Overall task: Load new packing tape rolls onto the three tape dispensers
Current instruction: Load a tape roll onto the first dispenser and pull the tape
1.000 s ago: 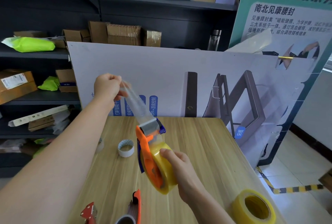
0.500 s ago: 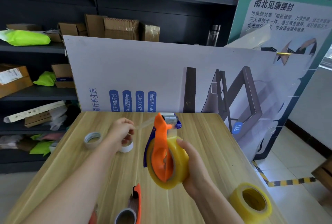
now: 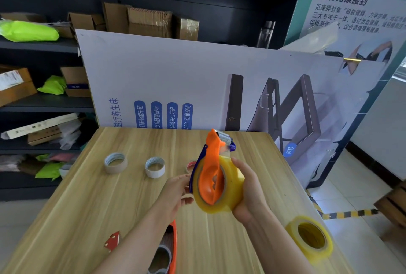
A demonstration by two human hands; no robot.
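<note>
The right hand (image 3: 248, 190) clamps the roll (image 3: 219, 207) seated on the dispenser (image 3: 211, 170) above the table (image 3: 109, 207) centre, and the left hand (image 3: 175, 190) touches its 9 o'clock edge (grip indeterminate); a slackened hold may let the roll slip off its hub, and an elbow may knock the spare roll (image 3: 312, 238) at 4 o'clock off the table.

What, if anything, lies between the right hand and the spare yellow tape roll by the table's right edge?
Nothing visible does: only bare table separates the right hand from the spare yellow tape roll, though that hand grips the orange dispenser.
</note>
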